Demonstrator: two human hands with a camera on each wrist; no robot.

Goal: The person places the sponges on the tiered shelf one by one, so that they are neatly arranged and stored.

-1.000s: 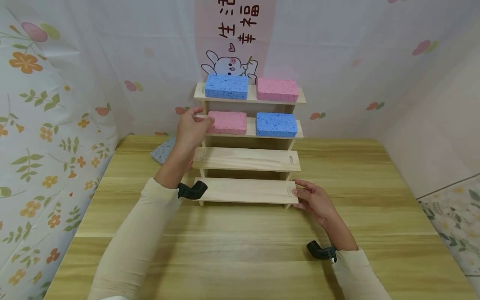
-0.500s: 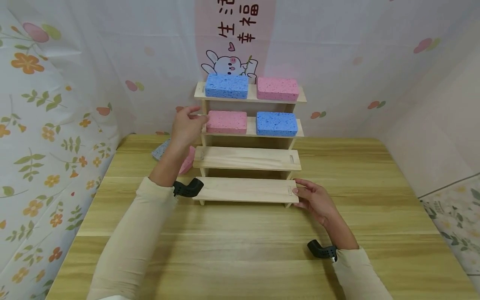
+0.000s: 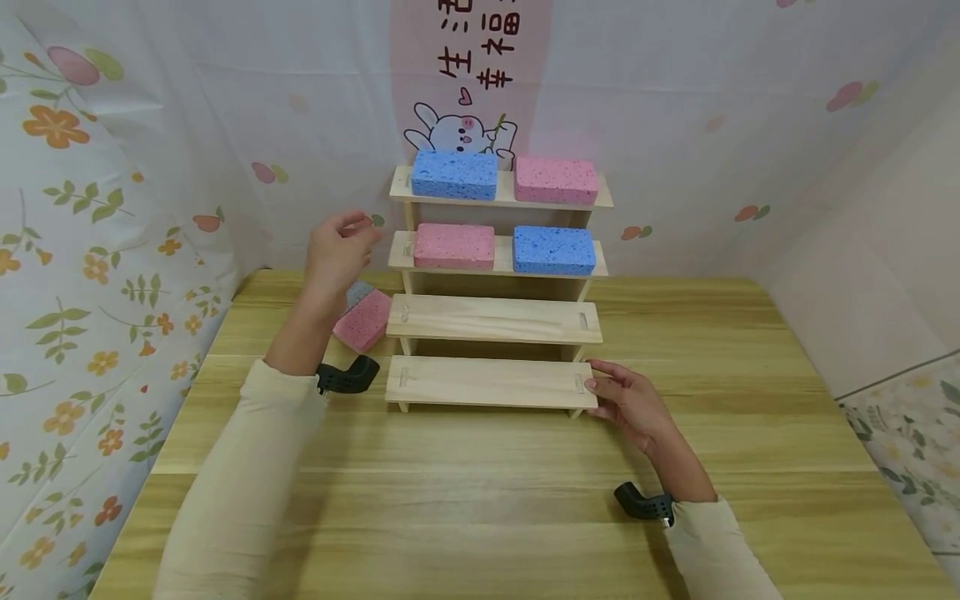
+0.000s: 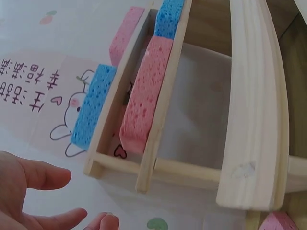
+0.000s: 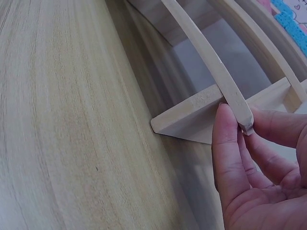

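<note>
The pale wooden 4-tier stepped rack [image 3: 492, 318] stood upright on the far half of the table, its lowest shelf nearest and its highest farthest. The right hand [image 3: 628, 407] pinched the right end of the lowest shelf between thumb and fingers, the gap closed down to the board's thickness.

On the 2nd-highest shelf lay a pink speckled rectangular sponge [image 3: 453, 247] at the left and a blue speckled rectangular sponge [image 3: 554, 251] at the right, a gap between them. On the highest shelf the colours were swapped: a blue block-shaped sponge [image 3: 454, 176] at the left, a pink block-shaped sponge [image 3: 557, 181] at the right.

The left hand [image 3: 339, 254] hung to the left of the 2nd-highest shelf, apart from it, its fingers loosely bent, the thumb clear of them, with hold of nothing.

Left of the rack, a loose pink sponge [image 3: 364, 321] lay at an angle on the near side of a grey speckled block [image 3: 357, 295], partly covering it from view; whether they were stacked could not be told.

Beneath stretched the wood-grained tabletop [image 3: 480, 500]. Beyond hung a white printed cloth [image 3: 300, 167] with a pink rabbit panel [image 3: 472, 50].
</note>
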